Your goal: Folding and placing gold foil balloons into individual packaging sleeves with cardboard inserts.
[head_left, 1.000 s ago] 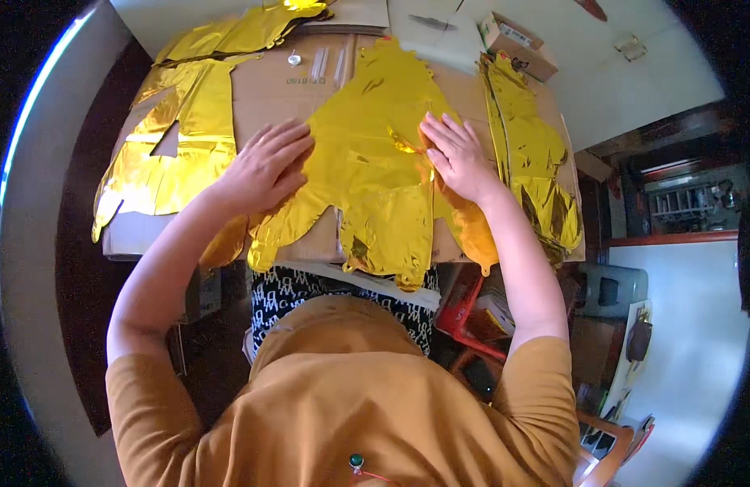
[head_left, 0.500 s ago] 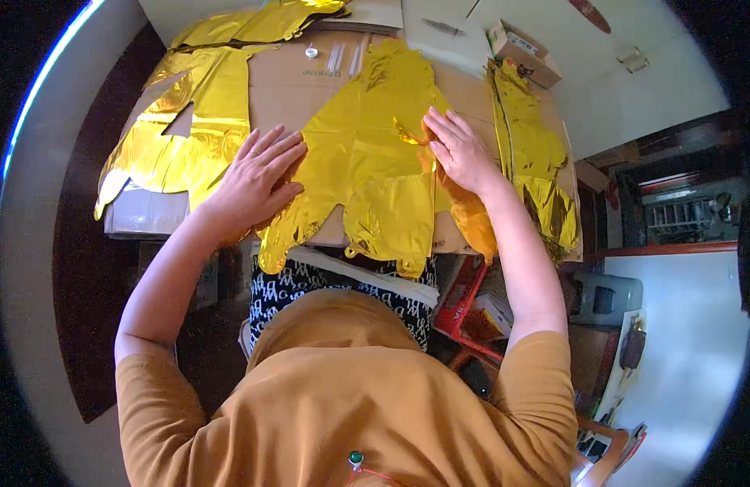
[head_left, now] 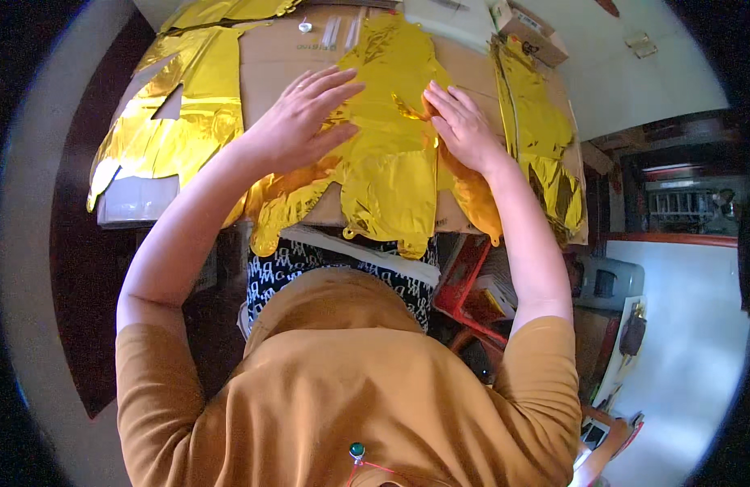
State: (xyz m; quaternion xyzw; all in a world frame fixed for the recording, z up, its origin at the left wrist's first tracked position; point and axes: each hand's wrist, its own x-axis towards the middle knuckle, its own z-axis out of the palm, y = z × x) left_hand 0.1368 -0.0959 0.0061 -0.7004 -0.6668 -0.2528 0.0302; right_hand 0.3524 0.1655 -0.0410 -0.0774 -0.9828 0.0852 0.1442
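A flat, shiny gold foil sheet (head_left: 387,134), shaped like a deflated foil balloon with rounded tabs at its near edge, lies in front of me. Above its left part is my left hand (head_left: 306,114), fingers stretched and slightly apart, holding nothing; it seems raised a little off the foil. My right hand (head_left: 464,130) rests flat along the sheet's right edge, fingers extended, beside a folded, crinkled bit of foil. More of the foil's right edge hangs below that palm, reflecting orange.
Another gold foil piece (head_left: 209,105) lies to the left, and a crumpled one (head_left: 539,122) to the right. Cardboard (head_left: 290,69) covers the table. Farther back are a small white round item (head_left: 305,28), clear thin strips (head_left: 333,32) and an open carton (head_left: 531,31).
My left hand has moved right and away from me across the foil, lifting from its left edge. My right hand keeps its place on the foil. The view has shifted slightly.
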